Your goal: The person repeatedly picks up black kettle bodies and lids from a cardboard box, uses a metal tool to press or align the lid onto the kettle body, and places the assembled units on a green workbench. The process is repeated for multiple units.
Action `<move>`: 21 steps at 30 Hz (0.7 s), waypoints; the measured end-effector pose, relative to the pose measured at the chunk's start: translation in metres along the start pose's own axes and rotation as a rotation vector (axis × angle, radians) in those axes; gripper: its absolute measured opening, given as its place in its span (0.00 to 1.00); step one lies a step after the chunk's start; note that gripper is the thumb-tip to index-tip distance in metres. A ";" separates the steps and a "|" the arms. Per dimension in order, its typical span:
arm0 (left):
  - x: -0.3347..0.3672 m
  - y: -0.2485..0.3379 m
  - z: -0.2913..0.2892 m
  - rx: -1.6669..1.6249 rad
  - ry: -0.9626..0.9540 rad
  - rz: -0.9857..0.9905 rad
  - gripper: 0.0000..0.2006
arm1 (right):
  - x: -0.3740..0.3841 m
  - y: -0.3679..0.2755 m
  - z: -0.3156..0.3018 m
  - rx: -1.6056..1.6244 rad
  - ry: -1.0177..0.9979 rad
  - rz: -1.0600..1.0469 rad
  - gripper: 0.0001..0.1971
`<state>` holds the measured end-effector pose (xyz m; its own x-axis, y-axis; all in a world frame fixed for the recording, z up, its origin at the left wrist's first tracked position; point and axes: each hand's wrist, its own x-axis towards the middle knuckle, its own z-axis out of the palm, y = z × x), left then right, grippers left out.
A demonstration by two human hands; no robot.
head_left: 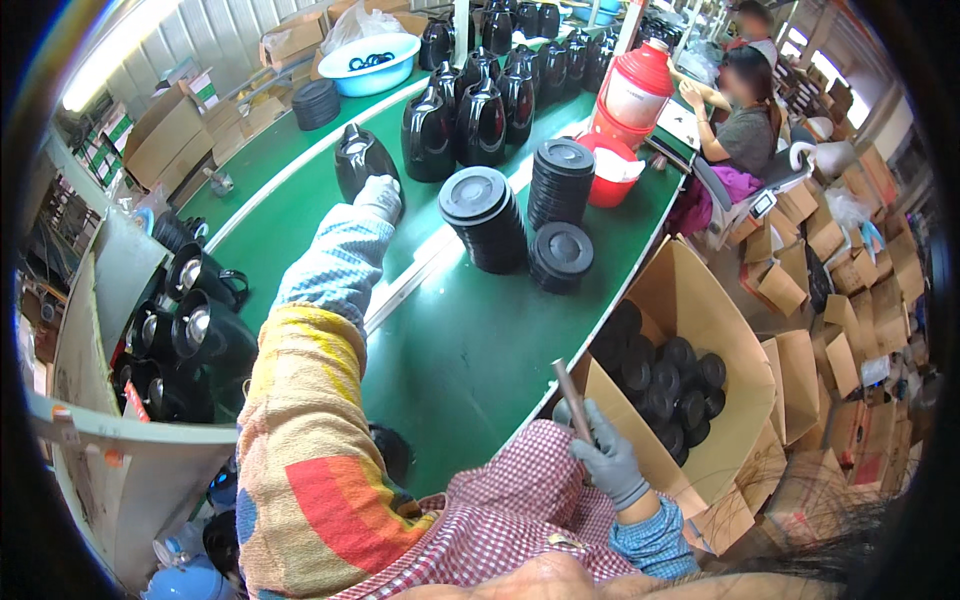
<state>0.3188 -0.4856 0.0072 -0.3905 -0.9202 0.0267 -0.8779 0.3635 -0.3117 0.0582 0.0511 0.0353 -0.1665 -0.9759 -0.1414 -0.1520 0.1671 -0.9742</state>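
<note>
My left hand (378,200), in a pale grey glove, reaches out over the green table and is closed on the near side of a glossy black jug (362,158); its grip on the handle is partly hidden. Low at the right, my right hand (612,468), in a grey glove, is closed around a short brown-grey rod (572,395) that points up and away. Stacks of round black lids (482,225) stand on the table to the right of the jug. Another tall stack of lids (560,180) and a shorter stack of lids (561,258) are beside them.
Several black jugs (480,125) crowd the far table. A light-blue basin (370,66) holds black rings. A red-and-white container (635,90) stands by a red bucket (612,170). An open carton (720,340) of black round parts is at the right. A co-worker (740,110) sits beyond.
</note>
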 end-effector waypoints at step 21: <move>-0.275 -0.107 -0.053 -0.259 0.492 -0.412 0.17 | 0.123 -0.017 0.051 -1.020 -0.333 -0.307 0.37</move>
<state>0.5054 -0.2641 0.0841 -0.0378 -0.8404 0.5407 -0.9956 0.0780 0.0515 0.0898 -0.0788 0.0253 0.2617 -0.9590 -0.1091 -0.8960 -0.1994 -0.3969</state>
